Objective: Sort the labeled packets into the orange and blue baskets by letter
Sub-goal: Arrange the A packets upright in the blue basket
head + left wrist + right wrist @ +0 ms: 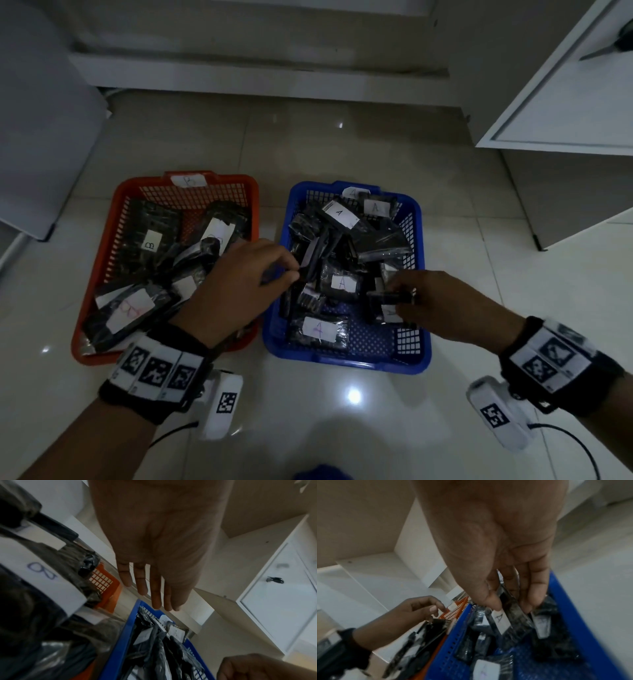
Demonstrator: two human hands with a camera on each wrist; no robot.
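On the tiled floor stand an orange basket (239,180) tagged B, left, and a blue basket (342,361) tagged A, right. Both hold several dark packets with white letter labels, such as a B packet (150,240) and an A packet (340,281). My left hand (293,270) hovers over the gap between the baskets at the blue rim (123,635). Its fingers (154,595) are straight and hold nothing. My right hand (394,291) is down inside the blue basket (570,615), and its thumb and fingers (527,605) pinch a dark packet labeled A (500,620).
A white cabinet (565,85) stands at the right, close to the blue basket. A pale grey unit (41,137) stands at the left, and a low white ledge (257,72) runs along the back. Bare floor tiles (342,411) lie in front of the baskets.
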